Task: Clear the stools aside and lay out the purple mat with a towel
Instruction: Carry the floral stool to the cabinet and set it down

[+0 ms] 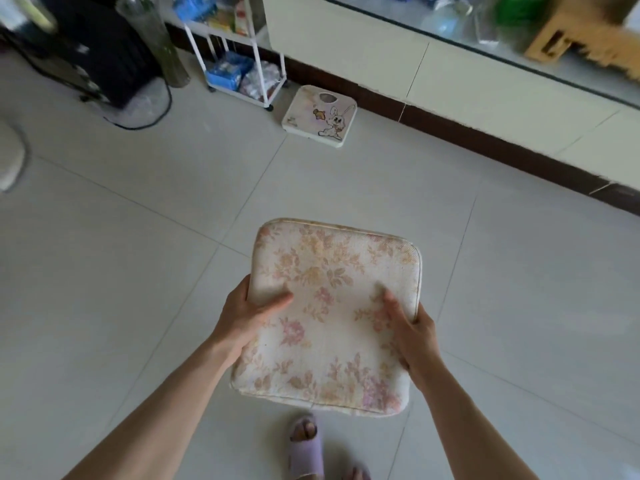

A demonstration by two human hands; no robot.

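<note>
- At the far left edge, a pale rounded object [10,161] sits on the tiled floor [121,271]; what it is cannot be told.
- Behind it, upper left, stands a dark appliance [104,60] with a black cord [162,109] looping over the tiles beside it.
- Just right of that, a white wire trolley [242,81] on castors holds blue packets on its lower shelf.
- The left hand [247,315] grips the left edge of a floral cushioned stool top [329,317], thumb pressed flat on the fabric, fingers wrapped underneath.
- The stool top is held up in the middle of the view, above the floor; whether legs hang below it cannot be seen.
- Beyond it, near the dark skirting, a white bathroom scale [320,116] with a rabbit drawing lies on the floor.
- Below the stool top, a foot in a lilac slipper [306,448] shows.
- The right hand [412,336] clasps the right edge, thumb on top, fingers curled under.
- Upper right, a pale cabinet [450,74] runs along the wall, with a wooden box [568,39] and blurred bottles on its top.
</note>
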